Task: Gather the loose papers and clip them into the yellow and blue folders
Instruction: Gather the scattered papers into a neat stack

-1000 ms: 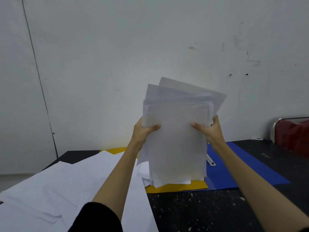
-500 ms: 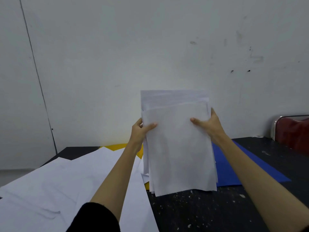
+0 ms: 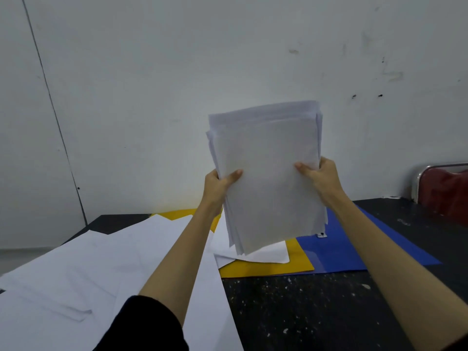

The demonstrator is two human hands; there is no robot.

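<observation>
Scene is dimly and evenly lit, with a cool grey cast; no hard shadows are seen. A faint warm glow is noted on the wall just above the yellow folder. The held paper stack is rendered grey and slightly translucent. Straight lines are bowed toward the left edge by wide-angle distortion. Overall detail is soft and compressed.

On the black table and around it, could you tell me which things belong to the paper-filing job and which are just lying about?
Part of the job:
stack of papers, gripped by left hand and right hand
loose sheets spread on the table
yellow folder
blue folder

Just lying about:
red chair beyond the table's right side
black table
</observation>
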